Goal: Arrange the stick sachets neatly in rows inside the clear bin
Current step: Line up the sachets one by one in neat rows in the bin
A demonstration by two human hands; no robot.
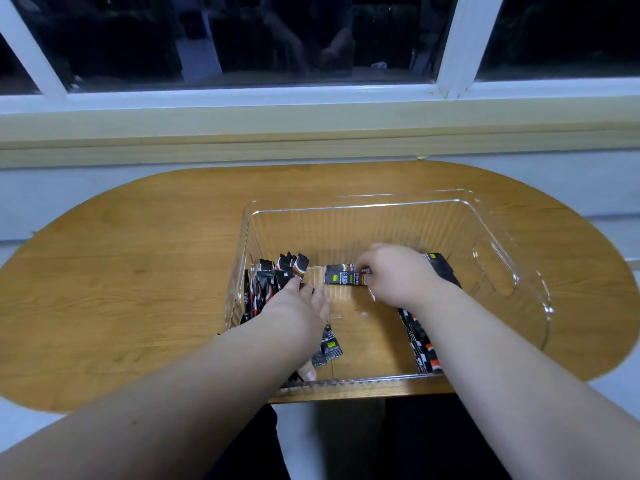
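A clear bin (495, 271) stands on the wooden table, both my hands inside it. Black stick sachets (273, 282) stand bunched against the bin's left wall. My left hand (294, 306) lies flat against that bunch with straight fingers. My right hand (398, 275) pinches one black sachet (341, 274), held sideways above the bin's floor. More sachets (424, 344) lie in a row along the right side, partly under my right forearm. A few sachets (329, 348) lie near the front wall, partly hidden by my left arm.
The oval wooden table (138, 271) carries only the bin, which sits right of centre near the front edge. A windowsill and dark window run behind the table. The bin's middle floor (367, 334) shows bare.
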